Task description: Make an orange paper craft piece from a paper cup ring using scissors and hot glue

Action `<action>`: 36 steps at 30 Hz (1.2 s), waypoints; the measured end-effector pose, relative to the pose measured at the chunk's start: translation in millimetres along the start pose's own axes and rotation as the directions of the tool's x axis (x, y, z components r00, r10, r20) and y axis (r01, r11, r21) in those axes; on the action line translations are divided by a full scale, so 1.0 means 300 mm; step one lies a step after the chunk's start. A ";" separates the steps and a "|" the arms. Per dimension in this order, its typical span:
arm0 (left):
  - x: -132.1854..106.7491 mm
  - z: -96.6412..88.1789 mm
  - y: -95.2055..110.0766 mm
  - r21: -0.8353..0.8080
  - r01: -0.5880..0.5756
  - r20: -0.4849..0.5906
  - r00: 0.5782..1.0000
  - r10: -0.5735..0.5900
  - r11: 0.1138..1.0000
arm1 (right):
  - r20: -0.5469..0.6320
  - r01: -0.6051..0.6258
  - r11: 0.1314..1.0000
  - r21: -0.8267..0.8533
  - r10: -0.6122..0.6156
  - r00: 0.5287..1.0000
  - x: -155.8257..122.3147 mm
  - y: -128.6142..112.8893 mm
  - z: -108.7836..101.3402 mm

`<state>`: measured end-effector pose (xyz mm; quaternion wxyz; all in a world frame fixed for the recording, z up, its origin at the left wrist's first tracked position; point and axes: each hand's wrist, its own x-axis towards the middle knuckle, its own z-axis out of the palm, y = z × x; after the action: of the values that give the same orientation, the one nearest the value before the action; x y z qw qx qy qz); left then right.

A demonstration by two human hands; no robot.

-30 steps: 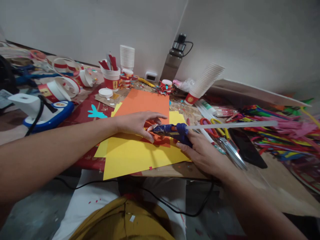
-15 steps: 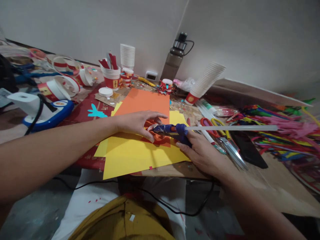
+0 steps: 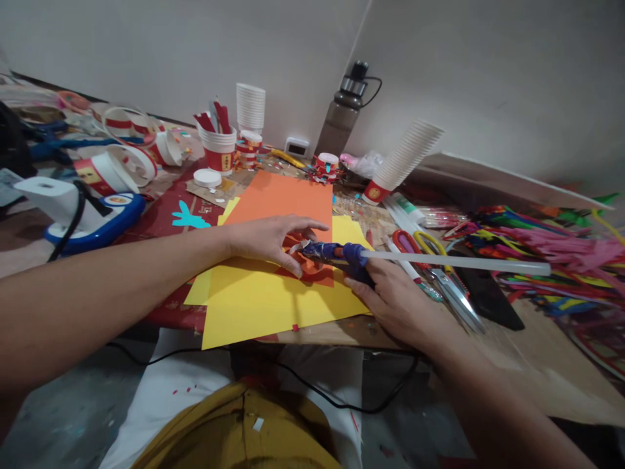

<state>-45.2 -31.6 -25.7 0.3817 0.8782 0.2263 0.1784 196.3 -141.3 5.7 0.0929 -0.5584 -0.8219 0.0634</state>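
Note:
My right hand (image 3: 395, 303) is closed round the grip of a blue glue gun (image 3: 336, 254), whose long clear glue stick (image 3: 463, 262) juts out to the right. Its nozzle points left at a small red and white paper piece (image 3: 297, 251). My left hand (image 3: 266, 240) pinches that piece down with thumb and fingers on a red-orange cut shape (image 3: 317, 272). All this lies on yellow paper sheets (image 3: 263, 303), with an orange sheet (image 3: 286, 198) behind.
Scissors (image 3: 430, 257), a black phone (image 3: 483, 293) and a heap of coloured pipe cleaners (image 3: 547, 244) lie to the right. Stacked paper cups (image 3: 405, 156), a dark bottle (image 3: 344, 111) and cut cups (image 3: 122, 166) stand at the back. A blue and white device (image 3: 78, 212) sits left.
The glue gun's rear and glue stick have dipped slightly to the right. Both hands stay in place on the paper piece and gun.

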 end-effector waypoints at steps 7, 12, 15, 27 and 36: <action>-0.001 0.000 0.001 -0.038 -0.010 0.008 1.000 0.010 0.999 | 0.021 -0.011 1.000 0.016 0.010 1.000 0.005 -0.014 -0.007; 0.001 0.001 -0.002 -0.038 0.001 0.013 1.000 0.000 0.999 | 0.016 -0.004 1.000 0.023 0.003 1.000 0.005 -0.017 -0.009; 0.002 0.002 -0.004 -0.037 -0.007 0.007 1.000 0.008 0.999 | 0.023 0.003 1.000 0.031 -0.003 1.000 0.002 -0.017 -0.008; 0.000 -0.002 0.002 -0.013 0.006 0.008 1.000 -0.006 1.000 | -0.020 0.002 1.000 0.007 -0.002 1.000 -0.005 0.005 0.005; 0.002 0.000 -0.001 -0.007 -0.006 -0.003 1.000 0.006 1.000 | -0.021 -0.003 0.999 -0.047 0.002 1.000 -0.012 0.008 0.010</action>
<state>-44.7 -31.0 -25.9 0.3836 0.8774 0.2235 0.1818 199.0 -143.7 2.1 0.0880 -0.5620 -0.8216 0.0383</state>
